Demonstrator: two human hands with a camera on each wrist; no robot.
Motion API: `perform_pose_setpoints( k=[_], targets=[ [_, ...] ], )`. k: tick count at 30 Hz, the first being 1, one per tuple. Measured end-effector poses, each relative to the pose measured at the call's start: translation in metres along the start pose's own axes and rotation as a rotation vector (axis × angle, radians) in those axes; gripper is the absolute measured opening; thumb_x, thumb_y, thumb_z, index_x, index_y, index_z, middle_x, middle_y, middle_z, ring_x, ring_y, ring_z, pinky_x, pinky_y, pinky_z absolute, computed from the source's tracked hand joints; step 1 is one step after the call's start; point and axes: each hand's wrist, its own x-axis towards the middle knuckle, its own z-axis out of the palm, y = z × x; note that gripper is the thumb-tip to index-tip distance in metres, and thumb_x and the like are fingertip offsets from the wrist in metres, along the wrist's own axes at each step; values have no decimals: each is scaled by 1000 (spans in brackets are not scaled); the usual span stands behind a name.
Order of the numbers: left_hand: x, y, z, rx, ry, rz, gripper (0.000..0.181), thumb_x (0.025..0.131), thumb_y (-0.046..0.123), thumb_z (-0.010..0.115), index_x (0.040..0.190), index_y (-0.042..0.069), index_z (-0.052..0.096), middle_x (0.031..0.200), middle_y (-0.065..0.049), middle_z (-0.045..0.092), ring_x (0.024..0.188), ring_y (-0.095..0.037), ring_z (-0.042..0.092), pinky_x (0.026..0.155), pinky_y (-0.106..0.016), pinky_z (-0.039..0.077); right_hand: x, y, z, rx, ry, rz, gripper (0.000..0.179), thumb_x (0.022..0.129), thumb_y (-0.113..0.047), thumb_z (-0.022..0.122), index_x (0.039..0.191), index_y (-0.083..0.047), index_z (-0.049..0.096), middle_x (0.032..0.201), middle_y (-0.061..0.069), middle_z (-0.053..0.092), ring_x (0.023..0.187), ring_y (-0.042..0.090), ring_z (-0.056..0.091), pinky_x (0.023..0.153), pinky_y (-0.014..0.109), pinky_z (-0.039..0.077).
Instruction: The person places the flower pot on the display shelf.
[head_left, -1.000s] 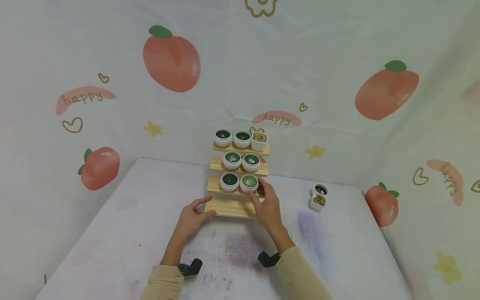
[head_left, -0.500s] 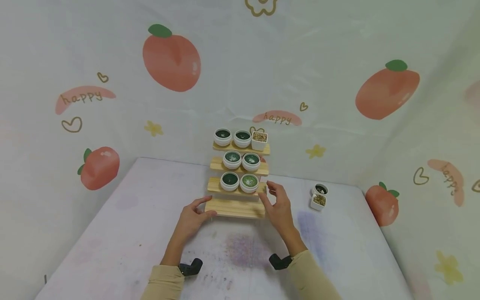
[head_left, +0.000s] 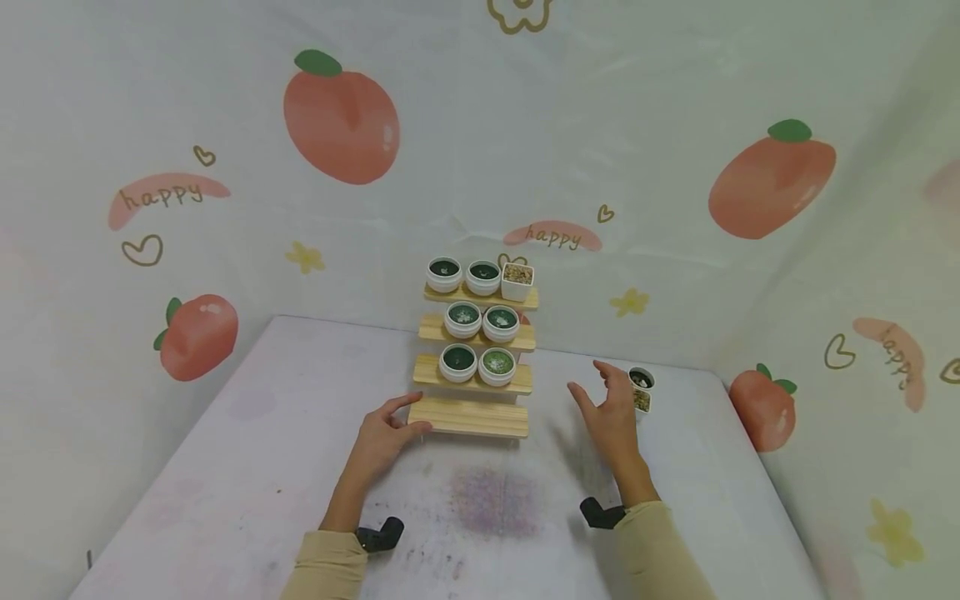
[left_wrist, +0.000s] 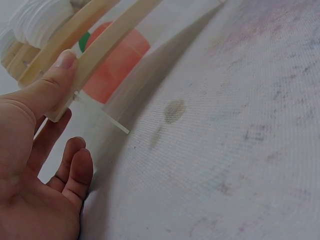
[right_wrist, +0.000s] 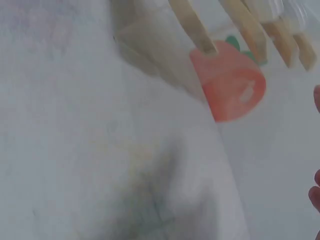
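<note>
A tiered stand with wooden boards (head_left: 472, 417) rises at the centre of the table in the head view. My left hand (head_left: 381, 437) grips the left end of its lowest board, thumb (left_wrist: 62, 70) on the upper face and a finger beneath. Above that board, the three higher tiers carry white round cups with green contents, such as the light green one (head_left: 497, 365), and one square cup of grainy bits (head_left: 517, 280) at top right. My right hand (head_left: 613, 421) holds nothing, thumb and fingers spread, beside a square cup (head_left: 642, 402) it partly covers and a round dark-filled cup (head_left: 641, 378).
A white patterned cloth (head_left: 480, 517) with purple stains covers the table. Behind stands a white curtain (head_left: 450, 125) printed with red fruit. Clear supports (left_wrist: 117, 122) hold the lowest board above the cloth.
My right hand has left the right side of the stand, near the light green cup, and moved right to the two separate cups. The left hand stays where it was.
</note>
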Motion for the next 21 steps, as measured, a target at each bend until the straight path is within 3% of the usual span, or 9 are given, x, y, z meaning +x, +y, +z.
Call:
perform_pose_setpoints(
  k=[7, 21],
  targets=[
    [0, -1, 0, -3, 2, -8, 62, 78, 41, 88, 135, 32, 66, 62, 3, 51, 53, -12, 41, 51, -24, 36, 3, 28, -21, -91, -13, 87, 70, 81, -16, 88, 137, 6, 52, 133, 29, 51, 123, 47, 45, 101, 60, 41],
    [0, 1, 0, 10, -4, -10, 64, 78, 42, 88, 137, 30, 66, 63, 2, 52, 55, -12, 42, 52, -25, 36, 2, 66, -38, -168, -112, 434, 84, 83, -32, 86, 148, -5, 42, 151, 30, 30, 134, 52, 29, 105, 65, 36]
  ],
)
